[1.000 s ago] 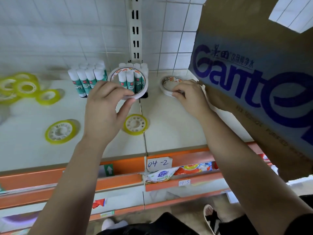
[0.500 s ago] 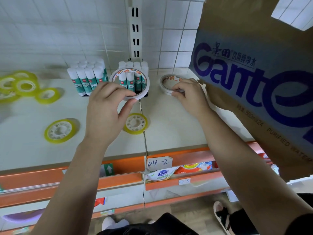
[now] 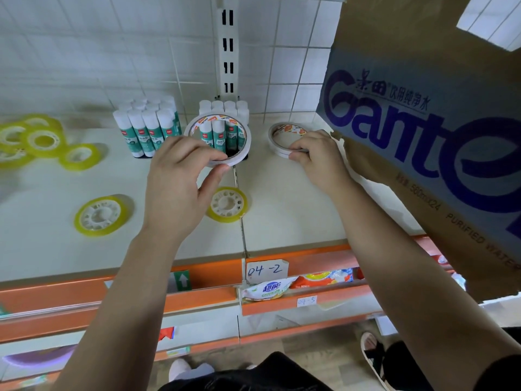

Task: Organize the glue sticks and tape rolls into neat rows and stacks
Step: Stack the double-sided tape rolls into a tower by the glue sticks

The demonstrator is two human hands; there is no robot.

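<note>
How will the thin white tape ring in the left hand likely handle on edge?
Probably light: the left hand lifts the white tape ring with a fingertip pinch. A narrow hoop, it would likely roll or topple on edge. Laid flat it should stack steadily, like the stacked rings under the right hand.

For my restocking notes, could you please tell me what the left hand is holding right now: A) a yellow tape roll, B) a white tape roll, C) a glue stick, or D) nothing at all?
B: the left hand pinches a white tape roll, raised in front of the glue sticks, while the yellow tape rolls lie flat on the shelf.
</note>
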